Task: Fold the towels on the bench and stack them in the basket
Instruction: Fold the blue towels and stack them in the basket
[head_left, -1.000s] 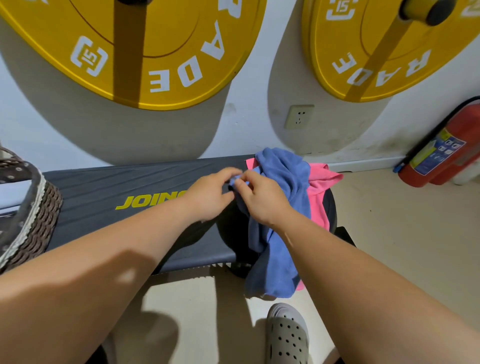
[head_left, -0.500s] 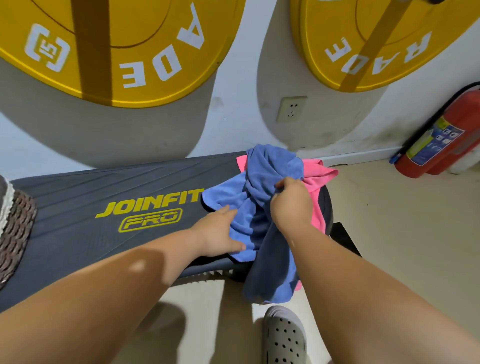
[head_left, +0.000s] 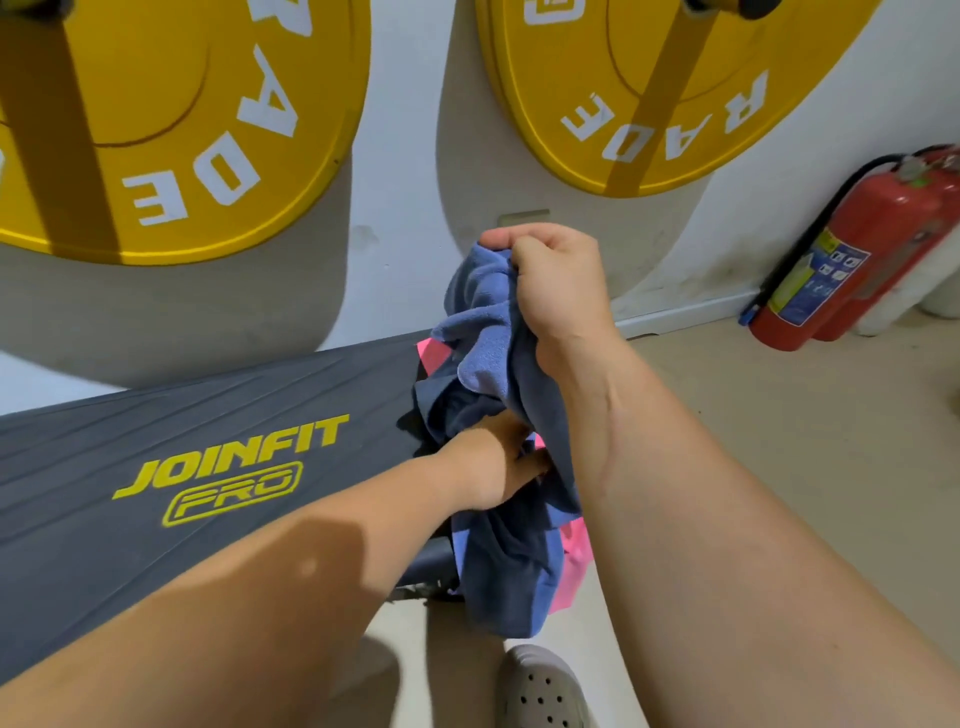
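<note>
A blue towel (head_left: 493, 343) hangs bunched over the right end of the dark grey bench (head_left: 208, 415). My right hand (head_left: 556, 280) grips its top in a fist and holds it up above the bench. My left hand (head_left: 498, 462) reaches into the lower folds of the same towel, with its fingers partly hidden in the cloth. A pink towel (head_left: 571, 571) lies under the blue one, showing only at the edges. The basket is out of view.
Two yellow weight plates (head_left: 156, 130) hang on the white wall behind the bench. A red fire extinguisher (head_left: 852, 260) leans at the right wall. My grey shoe (head_left: 540, 691) stands on the beige floor below the bench end.
My right hand has lifted the blue towel's top well above the bench. My left hand has moved right into the towel's lower folds. The view has shifted right, and the basket has left it.
</note>
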